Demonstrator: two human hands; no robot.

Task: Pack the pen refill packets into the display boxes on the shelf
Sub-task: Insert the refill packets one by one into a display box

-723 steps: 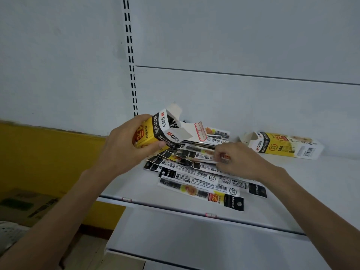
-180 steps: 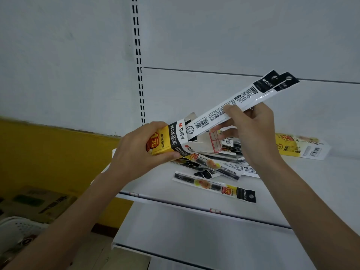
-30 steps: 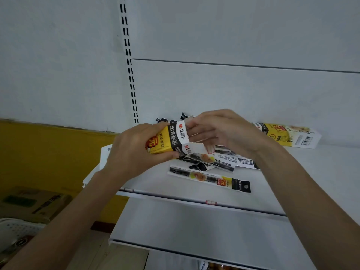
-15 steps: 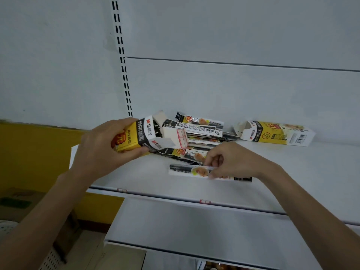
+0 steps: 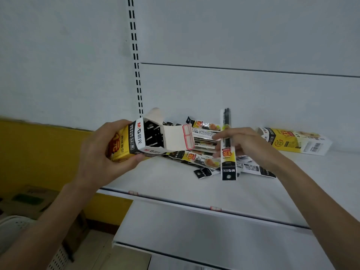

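Observation:
My left hand (image 5: 101, 151) grips a yellow, black and white display box (image 5: 136, 141) above the shelf, its open end turned right with flaps spread; dark packet ends show inside. My right hand (image 5: 247, 145) pinches one long refill packet (image 5: 227, 152), held nearly upright with its black hanging tab at the bottom, just right of the box's mouth. A small pile of loose refill packets (image 5: 200, 158) lies on the white shelf (image 5: 175, 182) beneath and between both hands. A second yellow display box (image 5: 294, 141) lies on its side at the back right of the shelf.
The white back panel with a slotted upright (image 5: 136, 55) rises behind the shelf. A lower white shelf (image 5: 194, 230) juts out below. At the lower left are cardboard cartons (image 5: 29, 203), a white perforated basket (image 5: 15, 230) and a yellow wall (image 5: 39, 152).
My right hand has lifted the single packet off the shelf front and turned it nearly upright beside the box. The left hand still holds the open box.

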